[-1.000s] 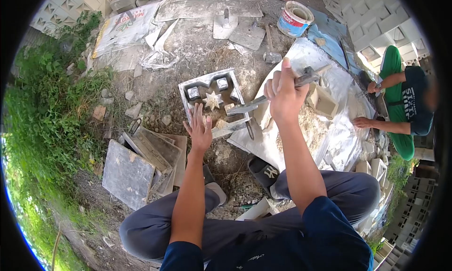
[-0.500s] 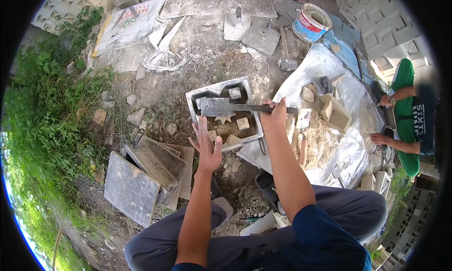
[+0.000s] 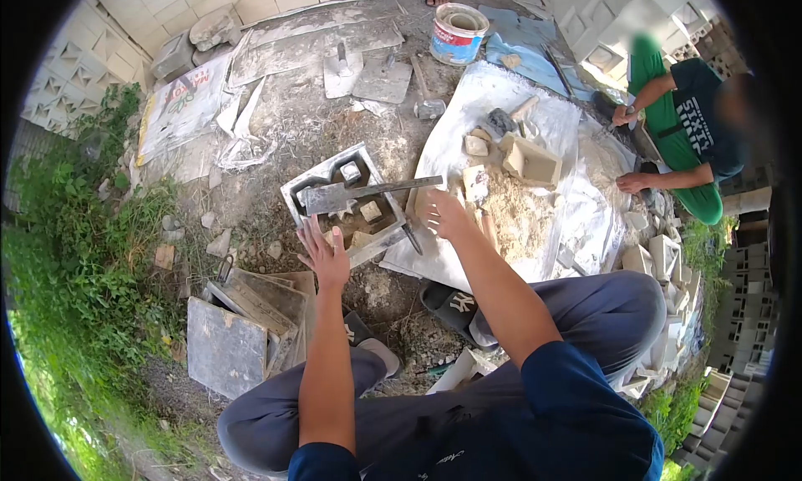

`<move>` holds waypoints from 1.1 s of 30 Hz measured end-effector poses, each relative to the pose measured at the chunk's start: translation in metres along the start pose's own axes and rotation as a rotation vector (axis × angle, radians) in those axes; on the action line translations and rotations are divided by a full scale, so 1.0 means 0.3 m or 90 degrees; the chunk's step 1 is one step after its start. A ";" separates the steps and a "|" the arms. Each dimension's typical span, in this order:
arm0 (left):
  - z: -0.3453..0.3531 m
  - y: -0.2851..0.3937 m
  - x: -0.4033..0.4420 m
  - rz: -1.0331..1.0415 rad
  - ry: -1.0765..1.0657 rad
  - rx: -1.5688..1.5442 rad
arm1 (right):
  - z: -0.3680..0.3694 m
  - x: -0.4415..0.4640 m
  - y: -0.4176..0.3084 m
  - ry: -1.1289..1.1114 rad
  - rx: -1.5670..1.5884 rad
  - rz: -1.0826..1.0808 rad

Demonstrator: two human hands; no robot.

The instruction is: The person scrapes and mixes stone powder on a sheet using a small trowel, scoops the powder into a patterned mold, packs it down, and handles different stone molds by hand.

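A grey rectangular mould lies on the ground, with small blocks inside it. A flat-bladed metal tool with a long dark handle rests across its top. My left hand is at the mould's near left side, fingers spread and holding nothing; whether it touches the rim I cannot tell. My right hand is over the edge of the white sheet, just below the tool's handle end, fingers apart and empty. Close to its right lies a small trowel, its handle partly behind the hand.
Sand and a hollow pale block lie on the white sheet. Stacked boards stand at lower left. A paint bucket, hammer and trowel are farther off. A co-worker sits at right.
My right hand has let go of the flat-bladed tool's handle and moved slightly below it. The tool now rests on the mould. The whole view has shifted and turned.
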State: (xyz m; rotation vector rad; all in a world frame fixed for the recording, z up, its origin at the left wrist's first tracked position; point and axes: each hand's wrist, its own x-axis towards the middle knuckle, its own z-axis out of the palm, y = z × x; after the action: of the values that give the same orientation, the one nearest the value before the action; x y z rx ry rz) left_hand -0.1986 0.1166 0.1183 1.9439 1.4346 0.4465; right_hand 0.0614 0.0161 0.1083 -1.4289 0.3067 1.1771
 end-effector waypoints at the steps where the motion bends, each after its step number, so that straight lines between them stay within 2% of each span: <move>1: 0.009 0.021 -0.012 -0.059 0.021 0.016 | -0.042 -0.037 -0.036 -0.012 0.013 -0.016; 3: 0.024 0.111 -0.036 -0.046 0.020 0.045 | -0.122 -0.116 -0.146 -0.041 0.017 -0.087; 4: 0.030 0.153 -0.051 -0.054 0.027 0.080 | -0.149 -0.170 -0.215 -0.013 -0.027 -0.130; 6: 0.052 0.266 -0.063 0.001 0.024 0.081 | -0.243 -0.269 -0.335 -0.022 -0.065 -0.246; 8: 0.053 0.426 -0.068 0.056 -0.003 0.096 | -0.294 -0.372 -0.450 -0.002 -0.061 -0.284; 9: 0.050 0.531 -0.092 0.096 -0.014 0.071 | -0.325 -0.503 -0.534 -0.032 0.024 -0.285; 11: 0.023 0.623 -0.079 0.153 -0.009 0.069 | -0.373 -0.570 -0.585 -0.073 0.032 -0.306; 13: 0.001 0.668 -0.085 0.177 -0.022 0.070 | -0.425 -0.630 -0.591 -0.135 0.025 -0.348; 16: 0.000 0.680 -0.108 0.199 -0.036 0.079 | -0.488 -0.675 -0.568 -0.150 0.051 -0.347; 20: 0.070 0.593 -0.165 0.186 -0.047 0.050 | -0.516 -0.634 -0.512 -0.154 0.025 -0.342; 22: 0.080 0.550 -0.188 0.211 -0.033 0.044 | -0.450 -0.649 -0.497 -0.125 0.018 -0.338; 24: 0.017 0.544 -0.243 0.173 -0.033 0.048 | -0.354 -0.632 -0.480 -0.162 0.037 -0.342; 33: -0.280 0.303 -0.345 -0.022 0.123 0.119 | 0.321 -0.616 -0.298 -0.479 -0.034 -0.195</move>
State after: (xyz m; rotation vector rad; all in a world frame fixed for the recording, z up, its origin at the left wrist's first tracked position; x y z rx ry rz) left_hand -0.2217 0.0307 0.2529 2.0654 1.6823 0.5110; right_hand 0.0008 0.0419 0.3254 -0.9410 -0.4545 1.3727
